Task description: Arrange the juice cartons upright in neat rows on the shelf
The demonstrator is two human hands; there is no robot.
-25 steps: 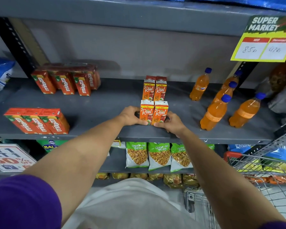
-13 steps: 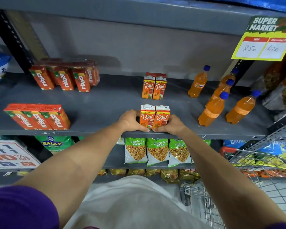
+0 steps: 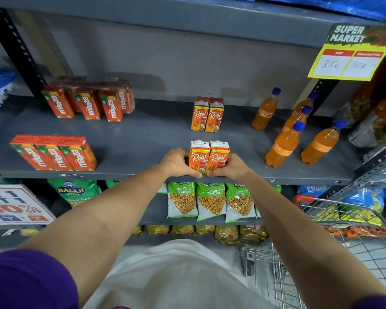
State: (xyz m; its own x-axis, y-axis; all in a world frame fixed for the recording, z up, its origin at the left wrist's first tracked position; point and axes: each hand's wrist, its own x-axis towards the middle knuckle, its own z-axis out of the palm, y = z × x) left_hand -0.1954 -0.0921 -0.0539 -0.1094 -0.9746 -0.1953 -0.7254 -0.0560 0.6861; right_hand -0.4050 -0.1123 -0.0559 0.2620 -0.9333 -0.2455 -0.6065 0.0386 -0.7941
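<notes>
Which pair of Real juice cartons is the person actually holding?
The front pair of Real cartons at the shelf edge, between the left hand and right hand. The rear pair stands untouched.

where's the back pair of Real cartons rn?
Head view: back Real pair stands mid-shelf, directly behind the front pair, between the Maaza cartons and bottles.

Orange cartons (image 3: 209,158) at centre and a pair (image 3: 207,115) at 12 o'clock read "Real"; red cartons (image 3: 54,153) at 9 o'clock read "maaza". The sign (image 3: 352,51) at 2 o'clock reads "SUPER MARKET"; green packets (image 3: 211,202) at 6 o'clock read "Chana Jor Garam".
</notes>
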